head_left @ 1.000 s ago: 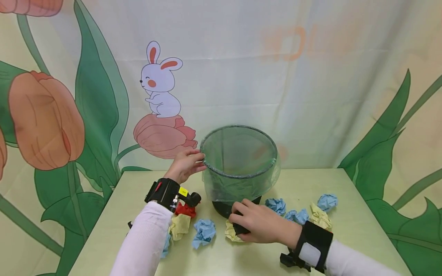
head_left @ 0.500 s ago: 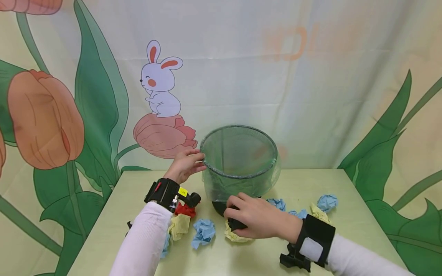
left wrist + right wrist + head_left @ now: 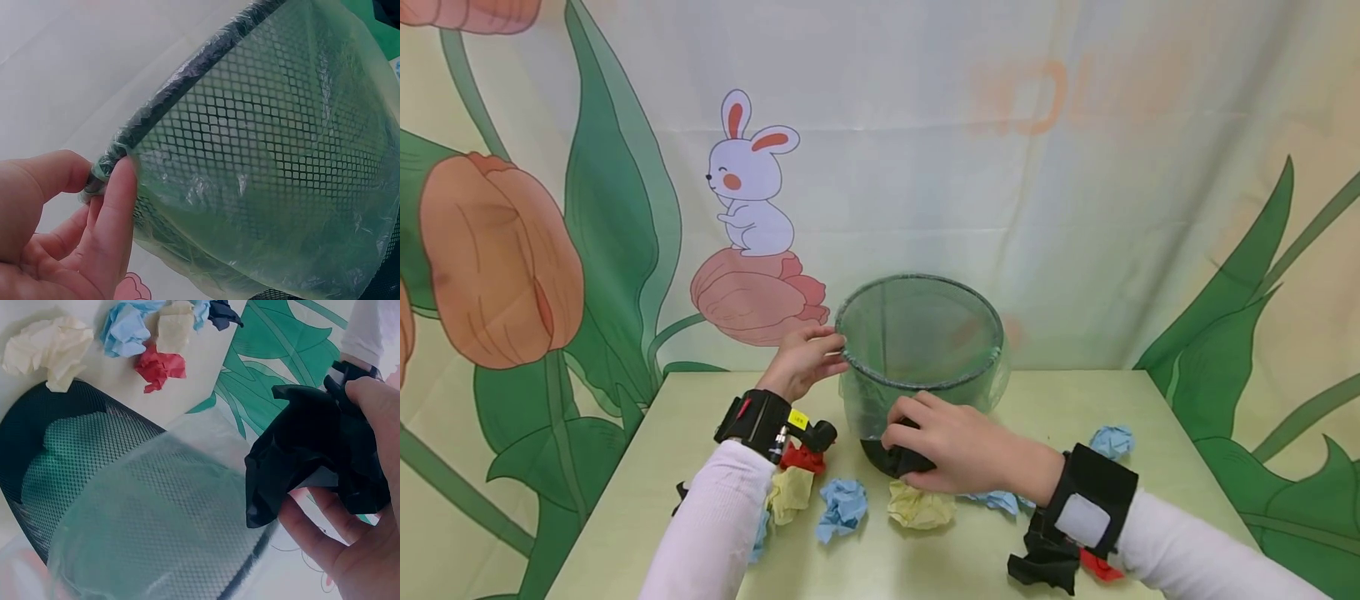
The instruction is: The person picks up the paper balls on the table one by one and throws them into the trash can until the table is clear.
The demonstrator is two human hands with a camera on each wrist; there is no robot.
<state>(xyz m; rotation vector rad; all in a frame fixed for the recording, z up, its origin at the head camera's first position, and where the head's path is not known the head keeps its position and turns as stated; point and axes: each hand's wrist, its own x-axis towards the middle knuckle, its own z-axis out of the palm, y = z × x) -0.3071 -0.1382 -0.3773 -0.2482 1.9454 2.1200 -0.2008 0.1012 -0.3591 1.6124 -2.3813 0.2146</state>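
Observation:
A black mesh wastebasket [image 3: 874, 400] with a thin green plastic liner over its rim stands on the table. My left hand [image 3: 802, 360] pinches the basket's left rim; in the left wrist view the thumb and fingers meet on the liner-covered rim [image 3: 187, 69]. My right hand [image 3: 958, 450] grips a crumpled black paper ball [image 3: 312, 444] in front of the basket, below the rim. In the right wrist view the black ball overlaps the basket's liner [image 3: 156, 512], its far side covered by the thumb and fingers.
Yellow [image 3: 921, 506] and blue [image 3: 842, 508] crumpled paper balls lie before the basket. Red [image 3: 803, 458] and yellow [image 3: 790, 493] ones lie near the left forearm. Right of the basket are a blue ball [image 3: 1112, 442], a black piece [image 3: 1043, 568] and a red one [image 3: 1101, 567]. A printed curtain [image 3: 1075, 208] hangs behind.
My right hand has risen and moved slightly left with the black paper ball, uncovering more of the yellow ball beneath. The left hand stays on the rim.

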